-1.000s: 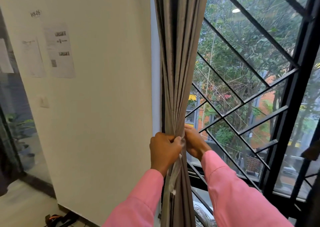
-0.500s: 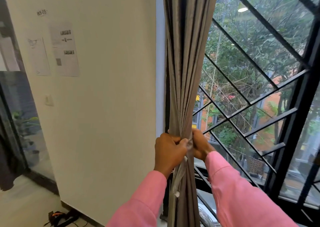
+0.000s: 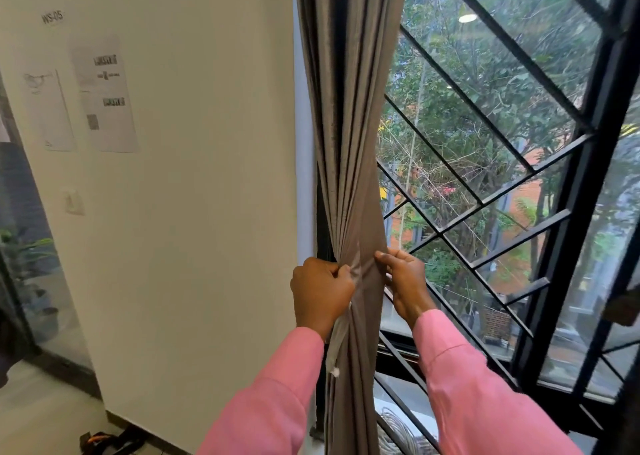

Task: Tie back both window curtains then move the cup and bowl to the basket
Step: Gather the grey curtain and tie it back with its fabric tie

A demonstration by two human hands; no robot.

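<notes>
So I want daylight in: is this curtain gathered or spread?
Gathered: curtain bunched at window's left edge, pinched by left hand and right hand.

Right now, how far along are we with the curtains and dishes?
Done: the grey curtain is gathered into a bundle. In hand: left hand and right hand pinch it, pale tie strip dangling, no knot visible. Left: second curtain, cup, bowl and basket, none in view.

Two printed sheets on the cream wall, black window grille, trees outside
</notes>
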